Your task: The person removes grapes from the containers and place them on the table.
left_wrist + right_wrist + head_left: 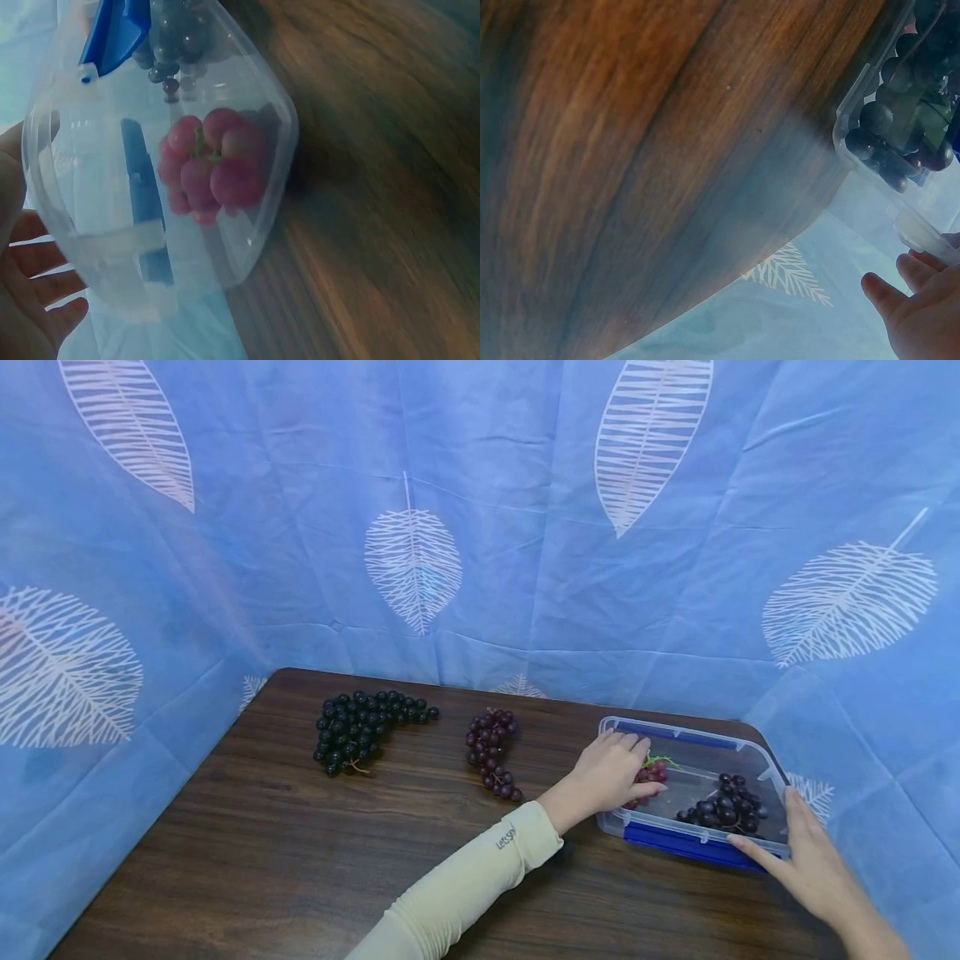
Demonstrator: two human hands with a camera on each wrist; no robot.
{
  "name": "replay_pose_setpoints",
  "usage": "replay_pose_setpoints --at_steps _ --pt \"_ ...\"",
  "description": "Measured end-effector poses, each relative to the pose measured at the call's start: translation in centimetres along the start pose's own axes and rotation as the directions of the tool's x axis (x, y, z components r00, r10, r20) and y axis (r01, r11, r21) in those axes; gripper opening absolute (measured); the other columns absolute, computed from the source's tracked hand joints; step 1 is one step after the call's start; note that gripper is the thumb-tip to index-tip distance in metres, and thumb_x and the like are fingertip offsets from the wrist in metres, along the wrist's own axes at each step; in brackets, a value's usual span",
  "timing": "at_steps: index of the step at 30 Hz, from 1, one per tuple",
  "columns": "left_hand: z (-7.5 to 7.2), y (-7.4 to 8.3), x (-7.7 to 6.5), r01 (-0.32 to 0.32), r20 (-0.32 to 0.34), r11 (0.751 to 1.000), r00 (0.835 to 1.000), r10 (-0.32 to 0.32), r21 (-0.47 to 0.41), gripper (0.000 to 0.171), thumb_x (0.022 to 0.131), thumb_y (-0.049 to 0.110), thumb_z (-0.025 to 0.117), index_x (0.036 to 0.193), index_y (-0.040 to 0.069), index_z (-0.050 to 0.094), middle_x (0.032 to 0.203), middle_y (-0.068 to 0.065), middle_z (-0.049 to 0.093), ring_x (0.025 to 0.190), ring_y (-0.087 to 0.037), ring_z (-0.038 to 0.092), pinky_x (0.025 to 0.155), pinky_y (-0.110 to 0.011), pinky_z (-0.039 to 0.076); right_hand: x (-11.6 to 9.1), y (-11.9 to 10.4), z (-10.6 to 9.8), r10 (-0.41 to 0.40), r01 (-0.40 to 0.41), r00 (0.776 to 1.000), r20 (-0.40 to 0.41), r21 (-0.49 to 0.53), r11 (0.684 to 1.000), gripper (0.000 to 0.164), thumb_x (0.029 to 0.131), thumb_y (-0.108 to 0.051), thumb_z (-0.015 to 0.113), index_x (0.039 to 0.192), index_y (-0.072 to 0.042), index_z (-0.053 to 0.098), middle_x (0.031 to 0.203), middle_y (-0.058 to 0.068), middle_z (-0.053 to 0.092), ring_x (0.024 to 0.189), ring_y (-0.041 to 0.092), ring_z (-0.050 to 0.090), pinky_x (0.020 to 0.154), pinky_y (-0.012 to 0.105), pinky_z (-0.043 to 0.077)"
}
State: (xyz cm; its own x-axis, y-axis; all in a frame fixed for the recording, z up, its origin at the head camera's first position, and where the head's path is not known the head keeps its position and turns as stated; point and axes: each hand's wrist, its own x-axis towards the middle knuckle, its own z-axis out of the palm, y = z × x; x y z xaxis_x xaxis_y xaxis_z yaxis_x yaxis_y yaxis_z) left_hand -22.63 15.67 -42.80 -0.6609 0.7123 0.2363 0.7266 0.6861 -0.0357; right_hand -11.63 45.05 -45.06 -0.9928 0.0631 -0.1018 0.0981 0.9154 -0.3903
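A clear plastic container [667,828] with blue clips stands at the table's right side. My left hand [611,768] is over its left end, fingers near the back rim and thumb stretched over the inside. Partly under that hand lies a bunch of pinkish-red grapes [214,165] with a green stem, inside the container; the left wrist view shows the fingers apart from the grapes. A bunch of black grapes [723,806] lies in the right half. At the right front corner my right hand [813,860] rests with straight fingers along the end and thumb on the front rim.
A dark purple bunch of grapes [491,752] lies left of the container on the brown wooden table [300,860]. Farther left is a larger black bunch [360,727]. A blue cloth [495,585] with white leaf prints hangs close behind the table and at both sides.
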Motion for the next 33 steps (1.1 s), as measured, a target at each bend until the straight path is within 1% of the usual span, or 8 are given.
replay_pose_setpoints --at_steps 5,9,12,16,21,28,31,33 --pt "0.5 0.7 1.0 0.021 0.044 1.0 0.999 -0.022 0.018 0.069 0.105 0.069 0.046 0.152 0.02 0.057 0.139 0.008 0.065 0.133 -0.008 0.06 0.121 -0.029 0.038 0.0 -0.1 0.0 -0.006 0.006 1.0 0.012 0.005 1.0 0.119 0.105 -0.062 0.054 0.156 0.01 -0.026 0.157 0.049 -0.02 0.144 0.071 -0.01 0.105 0.088 0.011" --pt "0.7 1.2 1.8 0.044 0.067 0.997 0.997 -0.048 0.056 0.064 0.103 0.07 0.047 0.141 0.022 0.062 0.123 0.01 0.067 0.114 -0.005 0.065 0.099 -0.02 0.052 0.1 -0.1 0.0 -0.011 0.01 1.0 0.012 0.008 1.0 0.119 0.105 -0.061 0.054 0.156 0.01 -0.025 0.157 0.048 -0.02 0.145 0.071 -0.01 0.106 0.088 0.011" --pt "1.0 1.7 2.4 0.081 0.119 0.995 0.989 -0.087 0.054 0.061 0.102 0.071 0.048 0.138 0.024 0.061 0.117 0.012 0.065 0.105 -0.004 0.064 0.084 -0.018 0.054 0.1 -0.1 0.0 -0.009 0.009 1.0 0.005 0.006 1.0 0.119 0.105 -0.062 0.054 0.156 0.011 -0.025 0.157 0.049 -0.02 0.145 0.071 -0.01 0.106 0.088 0.01" --pt "1.3 2.3 3.1 0.139 0.213 0.989 0.966 -0.148 0.057 0.065 0.101 0.071 0.051 0.148 0.025 0.055 0.127 0.012 0.063 0.113 -0.005 0.062 0.092 -0.02 0.053 0.0 -0.1 -0.1 -0.008 0.008 1.0 0.006 0.009 1.0 0.119 0.105 -0.061 0.054 0.156 0.011 -0.025 0.157 0.049 -0.019 0.145 0.071 -0.01 0.106 0.088 0.011" --pt "1.5 3.0 3.6 0.179 0.271 0.975 0.94 -0.208 0.129 0.076 0.098 0.073 0.054 0.156 0.024 0.05 0.137 0.012 0.061 0.124 -0.005 0.06 0.103 -0.022 0.049 -0.1 -0.2 -0.2 -0.004 0.004 1.0 0.005 0.013 1.0 0.119 0.105 -0.062 0.054 0.157 0.01 -0.025 0.158 0.048 -0.019 0.145 0.071 -0.01 0.106 0.087 0.011" --pt "1.5 3.9 4.0 0.192 0.296 0.95 0.919 -0.261 0.245 0.082 0.094 0.078 0.056 0.153 0.021 0.052 0.132 0.012 0.064 0.12 -0.002 0.062 0.099 -0.02 0.05 -0.3 -0.2 -0.2 -0.006 0.006 1.0 0.003 0.011 1.0 0.118 0.105 -0.061 0.054 0.157 0.01 -0.025 0.158 0.048 -0.019 0.145 0.07 -0.01 0.106 0.088 0.011" --pt "1.7 4.2 4.1 0.201 0.311 0.939 0.906 -0.286 0.278 0.077 0.093 0.078 0.058 0.15 0.026 0.057 0.13 0.015 0.064 0.116 -0.001 0.062 0.095 -0.019 0.05 -0.3 -0.2 -0.3 -0.009 0.009 1.0 -0.003 0.012 1.0 0.118 0.105 -0.06 0.055 0.157 0.01 -0.025 0.158 0.048 -0.018 0.145 0.07 -0.009 0.106 0.088 0.011" --pt "1.8 4.4 4.3 0.214 0.336 0.93 0.889 -0.312 0.298 0.071 0.093 0.079 0.058 0.147 0.032 0.06 0.131 0.018 0.064 0.114 0.001 0.062 0.094 -0.019 0.049 -0.3 -0.2 -0.3 -0.01 0.01 1.0 -0.001 0.013 1.0 0.118 0.105 -0.06 0.055 0.157 0.01 -0.025 0.158 0.048 -0.018 0.145 0.07 -0.009 0.106 0.088 0.011"
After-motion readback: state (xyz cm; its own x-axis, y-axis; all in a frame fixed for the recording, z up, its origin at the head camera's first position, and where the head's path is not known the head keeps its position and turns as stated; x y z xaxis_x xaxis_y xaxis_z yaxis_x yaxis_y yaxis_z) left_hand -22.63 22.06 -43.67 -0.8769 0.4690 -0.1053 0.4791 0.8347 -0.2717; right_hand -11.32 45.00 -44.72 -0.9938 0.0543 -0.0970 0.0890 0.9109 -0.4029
